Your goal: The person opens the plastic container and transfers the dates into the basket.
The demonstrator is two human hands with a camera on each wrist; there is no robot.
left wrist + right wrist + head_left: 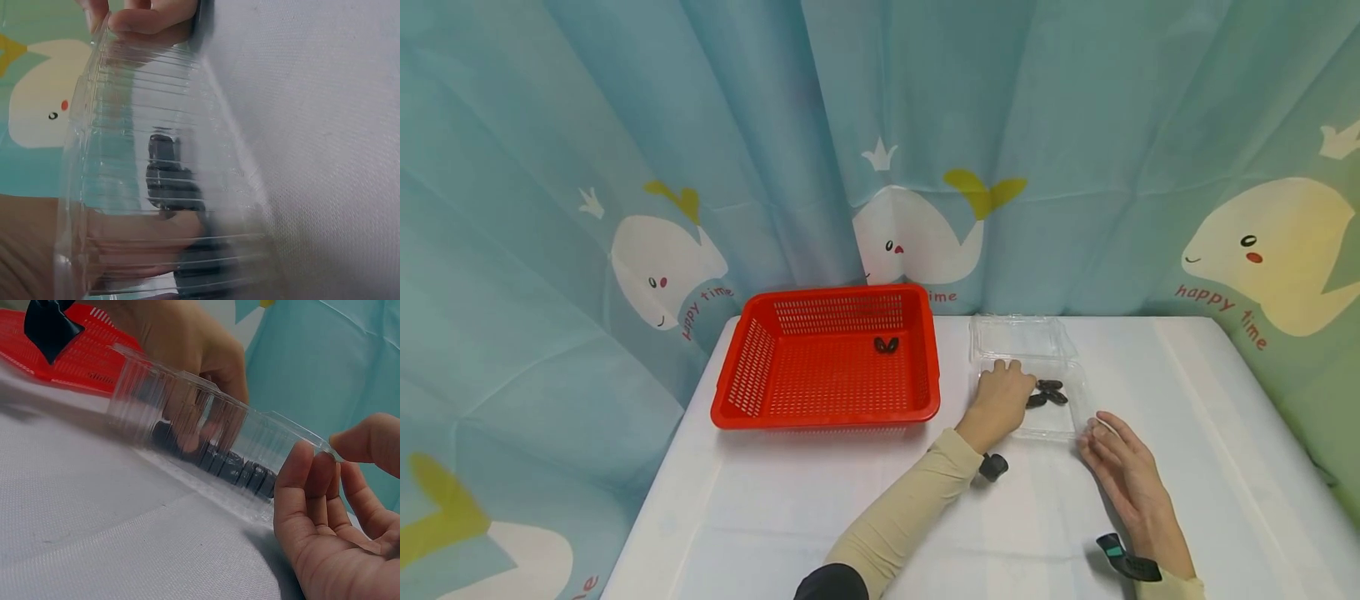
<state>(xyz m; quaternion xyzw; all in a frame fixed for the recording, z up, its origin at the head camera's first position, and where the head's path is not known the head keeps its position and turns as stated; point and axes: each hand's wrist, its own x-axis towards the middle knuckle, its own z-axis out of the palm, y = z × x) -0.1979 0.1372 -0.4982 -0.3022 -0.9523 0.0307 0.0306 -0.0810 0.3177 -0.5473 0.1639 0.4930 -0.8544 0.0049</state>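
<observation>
While the box (1047, 422) gapes, dark pieces (1057, 397) lie inside.

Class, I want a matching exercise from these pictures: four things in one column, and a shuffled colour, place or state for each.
1. Left hand
2. Right hand
3. Plastic basket
4. Curtain

A. Red
B. Pinching the rim of the clear plastic container
C. Blue-green, whale-printed
D. Reaching into the clear plastic container

Pairs: 1-D; 2-B; 3-A; 4-C
</observation>
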